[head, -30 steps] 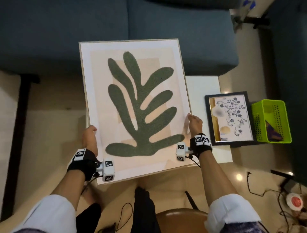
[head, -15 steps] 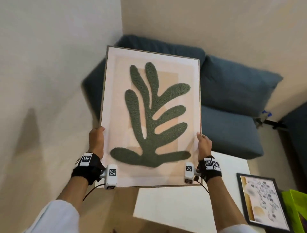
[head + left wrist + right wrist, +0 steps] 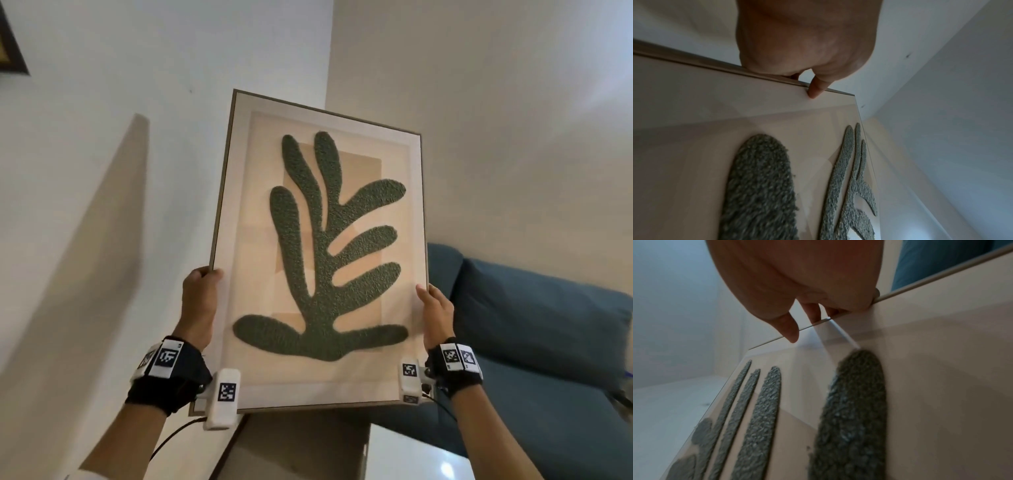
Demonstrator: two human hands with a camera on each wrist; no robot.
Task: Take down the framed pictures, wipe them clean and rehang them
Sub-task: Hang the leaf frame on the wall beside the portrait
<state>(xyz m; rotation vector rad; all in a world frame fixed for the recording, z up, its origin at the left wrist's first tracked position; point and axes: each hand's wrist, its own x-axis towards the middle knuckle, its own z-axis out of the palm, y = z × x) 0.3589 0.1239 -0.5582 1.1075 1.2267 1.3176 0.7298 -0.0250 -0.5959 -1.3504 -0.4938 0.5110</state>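
Note:
A large framed picture [image 3: 376, 164] with a green tufted leaf on a beige ground is held up in front of the wall corner, tilted a little. My left hand [image 3: 200, 301] grips its left edge low down, thumb on the glass, fingers behind. My right hand [image 3: 436, 317] grips the right edge at the same height. The left wrist view shows the left hand [image 3: 809, 53] curled over the thin frame edge of the picture [image 3: 715, 113]. The right wrist view shows the right hand [image 3: 807, 288] on the picture [image 3: 931, 369].
A dark-framed picture [image 3: 10, 44] hangs at the upper left of the white wall [image 3: 102, 154]. A blue sofa [image 3: 548, 335] stands at the lower right, with a white table [image 3: 411, 459] below the held frame.
Both hands have lifted the leaf picture from over the table up toward the wall. My view has swung upward, so the table, small picture and green basket have left the view.

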